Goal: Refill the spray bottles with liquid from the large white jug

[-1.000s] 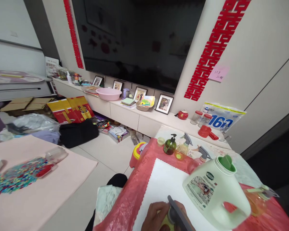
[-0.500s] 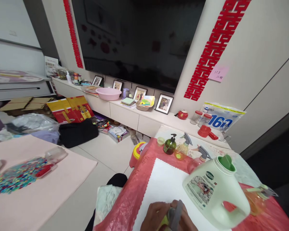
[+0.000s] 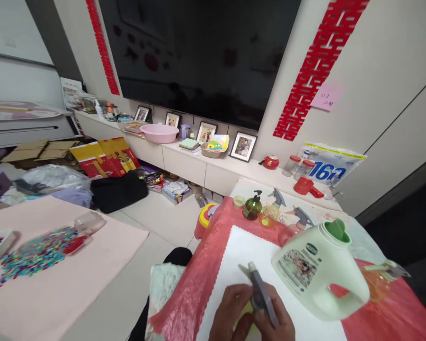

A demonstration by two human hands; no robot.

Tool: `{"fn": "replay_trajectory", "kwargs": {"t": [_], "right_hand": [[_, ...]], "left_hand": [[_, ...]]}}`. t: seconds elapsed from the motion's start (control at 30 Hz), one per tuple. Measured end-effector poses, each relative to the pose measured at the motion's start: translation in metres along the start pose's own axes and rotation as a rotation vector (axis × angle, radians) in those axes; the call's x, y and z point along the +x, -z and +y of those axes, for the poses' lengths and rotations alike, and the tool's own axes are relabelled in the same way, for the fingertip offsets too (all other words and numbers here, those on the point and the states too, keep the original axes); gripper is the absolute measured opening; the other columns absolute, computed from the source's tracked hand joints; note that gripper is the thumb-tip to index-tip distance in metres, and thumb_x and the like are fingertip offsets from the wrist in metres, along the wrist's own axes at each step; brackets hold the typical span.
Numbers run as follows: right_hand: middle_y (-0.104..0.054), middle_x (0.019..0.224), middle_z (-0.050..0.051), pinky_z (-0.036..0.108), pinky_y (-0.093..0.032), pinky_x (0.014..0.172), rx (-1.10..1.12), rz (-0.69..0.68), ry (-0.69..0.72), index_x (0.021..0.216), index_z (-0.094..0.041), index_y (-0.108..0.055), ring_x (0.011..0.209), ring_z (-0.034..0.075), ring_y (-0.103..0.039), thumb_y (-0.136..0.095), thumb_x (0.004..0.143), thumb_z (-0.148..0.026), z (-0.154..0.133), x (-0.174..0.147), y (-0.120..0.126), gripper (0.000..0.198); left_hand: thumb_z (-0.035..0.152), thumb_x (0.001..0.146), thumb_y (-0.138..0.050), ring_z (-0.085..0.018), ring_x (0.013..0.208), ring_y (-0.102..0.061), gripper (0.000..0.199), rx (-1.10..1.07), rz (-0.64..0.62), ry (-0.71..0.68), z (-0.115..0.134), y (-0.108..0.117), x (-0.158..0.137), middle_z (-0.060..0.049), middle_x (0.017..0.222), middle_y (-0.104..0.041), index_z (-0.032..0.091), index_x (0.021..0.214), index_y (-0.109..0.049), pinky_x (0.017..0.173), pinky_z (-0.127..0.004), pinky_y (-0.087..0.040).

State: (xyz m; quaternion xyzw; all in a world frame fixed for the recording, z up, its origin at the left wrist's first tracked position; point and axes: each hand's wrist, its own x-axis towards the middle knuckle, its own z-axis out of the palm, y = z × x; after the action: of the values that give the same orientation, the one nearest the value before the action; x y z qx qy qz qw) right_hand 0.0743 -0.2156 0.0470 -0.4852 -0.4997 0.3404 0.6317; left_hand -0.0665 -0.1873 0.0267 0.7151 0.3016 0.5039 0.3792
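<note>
Near the bottom edge, my left hand [image 3: 230, 312] wraps round the pale yellowish body of a spray bottle [image 3: 262, 293]. From the other side my right hand [image 3: 280, 312] grips its neck and grey trigger head, which points up and away from me. My fingers hide much of the bottle. Just right of my hands stands a big pale green jug [image 3: 319, 270], with a green piece in its mouth and a label on its front. White scalloped paper [image 3: 248, 251] lies under it all, on a red table cover [image 3: 184, 298].
Behind the paper stand a dark green pump bottle [image 3: 252, 207], a yellow spray bottle [image 3: 271, 210] and a pink spray bottle [image 3: 291, 232]. An orange spray bottle [image 3: 378, 284] is right of the jug. A pink table [image 3: 102, 265] at left bears many colourful small pieces.
Both hands have come up a little with the spray bottle. Its grey trigger head now shows more fully, rising above my fingers. The jug has not moved on the table.
</note>
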Motion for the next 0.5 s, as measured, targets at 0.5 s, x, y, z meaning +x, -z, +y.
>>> {"fn": "replay_trajectory", "kwargs": {"t": [0.5], "right_hand": [[-0.057, 0.123, 0.007, 0.03, -0.052, 0.095, 0.095, -0.058, -0.075, 0.113, -0.026, -0.073, 0.113, 0.021, -0.056, -0.076, 0.092, -0.035, -0.011, 0.002, 0.007, 0.022]], "left_hand": [[0.033, 0.105, -0.052, -0.026, 0.125, -0.06, 0.043, -0.042, 0.006, 0.057, 0.013, 0.005, 0.003, -0.011, 0.135, -0.064, 0.027, 0.147, -0.052, 0.107, -0.047, -0.053]]}}
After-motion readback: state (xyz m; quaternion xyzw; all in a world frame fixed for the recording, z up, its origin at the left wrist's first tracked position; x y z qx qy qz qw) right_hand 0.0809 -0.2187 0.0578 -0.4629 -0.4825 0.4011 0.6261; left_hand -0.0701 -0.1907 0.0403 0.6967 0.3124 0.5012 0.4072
